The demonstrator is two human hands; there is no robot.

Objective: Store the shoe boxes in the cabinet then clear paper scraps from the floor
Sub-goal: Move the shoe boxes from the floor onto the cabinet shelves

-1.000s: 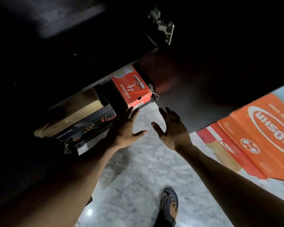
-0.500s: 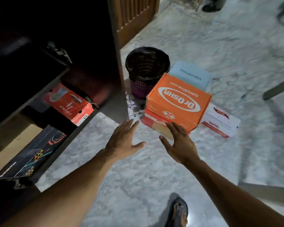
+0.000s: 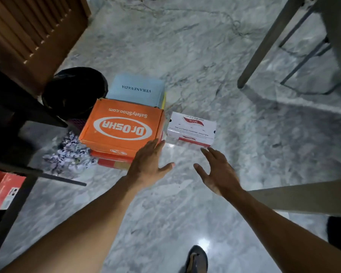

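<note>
An orange shoe box (image 3: 122, 129) lies on top of a red box (image 3: 110, 161) on the marble floor. Behind it sits a light blue box (image 3: 136, 89), and to its right a white box (image 3: 191, 129). My left hand (image 3: 148, 164) is open, fingers straight, its fingertips at the orange box's near right corner. My right hand (image 3: 217, 170) is open, fingertips just short of the white box's near edge. A pile of paper scraps (image 3: 69, 154) lies left of the stack. A red shoe box (image 3: 2, 190) sits in the dark cabinet (image 3: 12, 123) at left.
A black waste bin (image 3: 75, 91) stands behind the scraps, beside a slatted wooden door (image 3: 32, 30). Grey furniture legs (image 3: 268, 42) rise at the upper right, and a pale bar (image 3: 303, 196) crosses at right. My sandalled foot (image 3: 197, 259) is at the bottom.
The view has swung away from the cabinet to the boxes on the floor. Both open hands have moved from the stored red box toward the orange and white boxes.
</note>
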